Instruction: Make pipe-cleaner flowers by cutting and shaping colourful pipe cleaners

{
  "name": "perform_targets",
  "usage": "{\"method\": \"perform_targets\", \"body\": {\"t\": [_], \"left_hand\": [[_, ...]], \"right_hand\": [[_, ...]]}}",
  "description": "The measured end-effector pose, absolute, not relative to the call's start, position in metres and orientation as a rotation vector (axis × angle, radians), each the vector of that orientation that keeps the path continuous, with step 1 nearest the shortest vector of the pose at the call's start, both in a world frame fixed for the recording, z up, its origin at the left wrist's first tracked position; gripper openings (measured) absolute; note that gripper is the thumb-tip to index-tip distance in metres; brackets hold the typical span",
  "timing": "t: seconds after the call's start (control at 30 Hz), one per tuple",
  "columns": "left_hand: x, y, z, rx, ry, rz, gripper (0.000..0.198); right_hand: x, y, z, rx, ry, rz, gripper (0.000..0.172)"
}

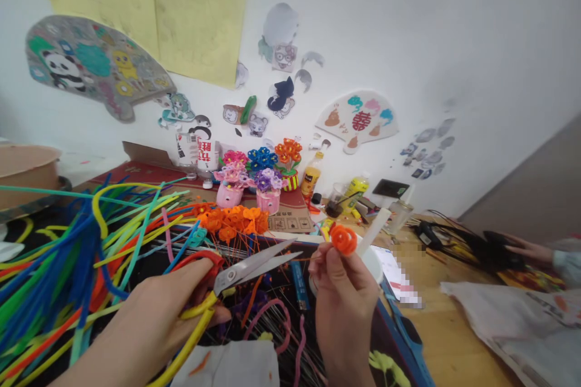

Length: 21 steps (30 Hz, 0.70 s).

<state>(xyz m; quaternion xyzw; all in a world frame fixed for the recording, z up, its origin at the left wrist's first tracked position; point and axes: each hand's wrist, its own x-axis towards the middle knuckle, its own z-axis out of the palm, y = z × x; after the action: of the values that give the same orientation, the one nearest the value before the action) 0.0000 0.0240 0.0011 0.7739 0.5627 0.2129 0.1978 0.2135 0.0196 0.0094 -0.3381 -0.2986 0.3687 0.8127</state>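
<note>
My left hand (pixel 181 296) is closed around a pair of scissors (pixel 254 269) with a red handle, its blades slightly apart and pointing right. Thick yellow strips (pixel 195 332) run beside and under those fingers. My right hand (pixel 345 296) pinches a small orange pipe-cleaner flower (pixel 344 239) upright, to the right of the blade tips. Behind the scissors lies a cluster of orange flowers (pixel 236 221) on thin stems. Loose pipe cleaners (pixel 68 278) in blue, green, yellow and orange pile up around my left arm. Beneath the hands, a dark tray (pixel 411 338) with a blue rim holds stems and scraps.
Potted pipe-cleaner flowers (pixel 267 193) stand at the back near bottles (pixel 312 175). A phone (pixel 397 275) lies right of the tray. A white bag (pixel 512 326) sits at the right, where another person's hand (pixel 529 249) touches something black. Left stands a round tan container (pixel 27 175).
</note>
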Motion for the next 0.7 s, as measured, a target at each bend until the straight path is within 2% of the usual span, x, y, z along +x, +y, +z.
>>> {"method": "perform_targets", "body": {"t": [0.17, 0.7], "left_hand": [[0.007, 0.024, 0.003, 2.15, 1.579, 0.32, 0.027], [0.015, 0.022, 0.012, 2.184, 1.528, 0.182, 0.029]], "right_hand": [[0.21, 0.019, 0.009, -0.717, -0.628, 0.825, 0.021], [0.21, 0.018, 0.009, -0.656, -0.676, 0.932, 0.022]]}}
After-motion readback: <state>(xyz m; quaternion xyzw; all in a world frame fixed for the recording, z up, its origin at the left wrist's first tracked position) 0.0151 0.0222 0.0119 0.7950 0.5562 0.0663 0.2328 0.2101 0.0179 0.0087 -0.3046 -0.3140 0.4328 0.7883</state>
